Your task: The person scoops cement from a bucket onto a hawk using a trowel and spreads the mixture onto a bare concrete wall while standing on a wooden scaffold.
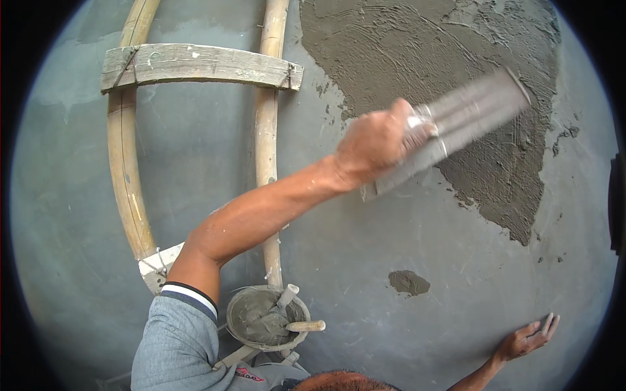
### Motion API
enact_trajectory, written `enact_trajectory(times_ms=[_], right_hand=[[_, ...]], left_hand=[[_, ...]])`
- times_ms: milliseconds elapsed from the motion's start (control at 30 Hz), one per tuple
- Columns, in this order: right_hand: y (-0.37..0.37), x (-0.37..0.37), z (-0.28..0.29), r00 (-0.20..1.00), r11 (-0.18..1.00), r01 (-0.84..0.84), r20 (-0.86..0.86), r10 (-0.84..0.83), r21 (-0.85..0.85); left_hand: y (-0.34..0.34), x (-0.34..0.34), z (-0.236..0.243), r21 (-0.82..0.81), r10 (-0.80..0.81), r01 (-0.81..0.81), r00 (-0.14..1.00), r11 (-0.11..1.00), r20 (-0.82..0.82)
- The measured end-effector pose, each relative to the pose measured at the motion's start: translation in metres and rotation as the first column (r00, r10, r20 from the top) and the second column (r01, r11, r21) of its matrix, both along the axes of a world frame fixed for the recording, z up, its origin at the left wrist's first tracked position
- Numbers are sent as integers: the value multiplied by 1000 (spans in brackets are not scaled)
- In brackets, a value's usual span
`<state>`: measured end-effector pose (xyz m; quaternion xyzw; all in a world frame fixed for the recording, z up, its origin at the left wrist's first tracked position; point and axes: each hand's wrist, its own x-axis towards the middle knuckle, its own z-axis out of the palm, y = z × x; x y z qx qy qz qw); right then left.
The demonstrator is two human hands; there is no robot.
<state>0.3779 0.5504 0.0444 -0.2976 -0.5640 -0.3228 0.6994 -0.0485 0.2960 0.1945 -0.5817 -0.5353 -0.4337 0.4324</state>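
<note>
Bare hands, qty 2: L hand (375, 146) clenched, R hand (525, 341) open.
L arm (254, 212) elbow bent, angled up-R; R fingers (553, 326) extd.

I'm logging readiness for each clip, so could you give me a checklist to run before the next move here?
1. Bare left hand closed on the long, flat, grey float: ok.
2. Float flush with the smooth grey wall: cannot tell; it is blurred and seen from behind.
3. Bare right hand free of tools: ok; fingers extended, nothing visible in it.
4. Large, dark grey patch of mortar smoothed out: not ok; ridged, with ragged edges.
5. Round, greyish bucket supplied: ok; grey mortar shows inside.
6. Yellowish bamboo frame secure: cannot tell; ties show at its grey wooden crosspiece, but its footing is unclear.
</note>
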Motion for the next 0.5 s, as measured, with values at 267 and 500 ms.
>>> enact_trajectory(times_ms=[267,500], right_hand=[[6,-9,-4,1000,1000,-18,-8,18,4],[-4,-6,0,1000,1000,15,-4,-15,17]], left_hand=[[-67,-158,109,307,-138,-138,673,942,727],[-30,-106,121,231,-140,-7,779,973,611]])
